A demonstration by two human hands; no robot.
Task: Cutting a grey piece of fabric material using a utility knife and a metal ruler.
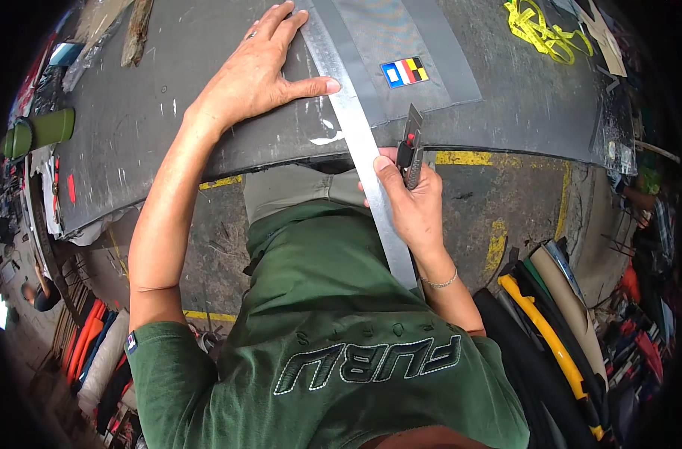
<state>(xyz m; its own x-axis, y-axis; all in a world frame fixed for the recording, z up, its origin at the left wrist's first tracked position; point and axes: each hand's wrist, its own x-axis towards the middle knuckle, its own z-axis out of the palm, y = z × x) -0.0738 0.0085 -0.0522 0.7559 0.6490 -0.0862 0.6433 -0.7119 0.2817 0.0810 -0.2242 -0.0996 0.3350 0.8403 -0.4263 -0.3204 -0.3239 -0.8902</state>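
A long metal ruler runs from the far edge of view, over the table's near edge, down toward my body. My left hand lies flat with fingers spread, thumb and fingertips on the ruler's left edge. My right hand is closed around a snap-off utility knife, its blade out and pointing up and away; the same hand also grips the ruler's overhanging part. Beside the ruler, on its right, lies a grey fabric piece with a mesh-like middle panel and a small coloured flag patch.
The dark, scuffed table has a yellow tape measure at far right and a wooden piece at far left. A green cylinder sits at the left edge. Fabric rolls stand lower right, others lower left.
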